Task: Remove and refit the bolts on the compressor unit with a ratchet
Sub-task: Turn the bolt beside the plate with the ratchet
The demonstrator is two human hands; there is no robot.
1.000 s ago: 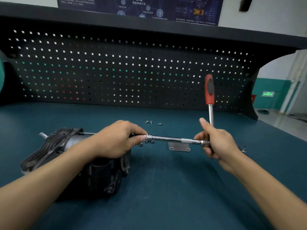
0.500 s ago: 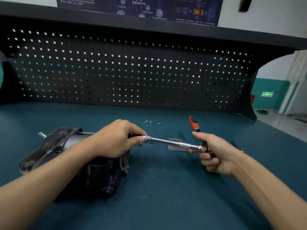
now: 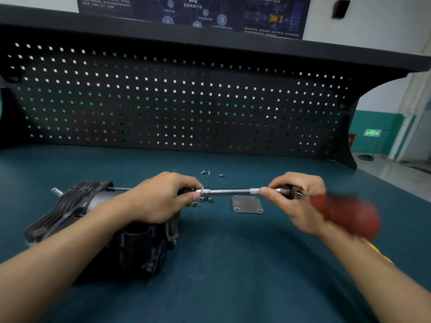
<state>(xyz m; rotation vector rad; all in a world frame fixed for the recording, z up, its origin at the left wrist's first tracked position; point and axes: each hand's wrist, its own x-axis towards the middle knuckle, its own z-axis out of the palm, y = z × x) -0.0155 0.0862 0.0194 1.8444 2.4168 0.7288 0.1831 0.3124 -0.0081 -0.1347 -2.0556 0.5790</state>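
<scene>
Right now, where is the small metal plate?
In the head view, the metal plate lies flat on the teal bench, just right of centre, below the extension bar and nearer the right hand.

Shiny chrome ratchet point(image 3: 229, 191), dark ribbed cast-metal compressor point(image 3: 77, 206), matt teal benchtop point(image 3: 233, 264).

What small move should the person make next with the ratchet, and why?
Probably carry the red handle through its swing: the left hand pinches the extension bar at the compressor, the right hand grips the ratchet head, and the handle is motion-blurred.
</scene>
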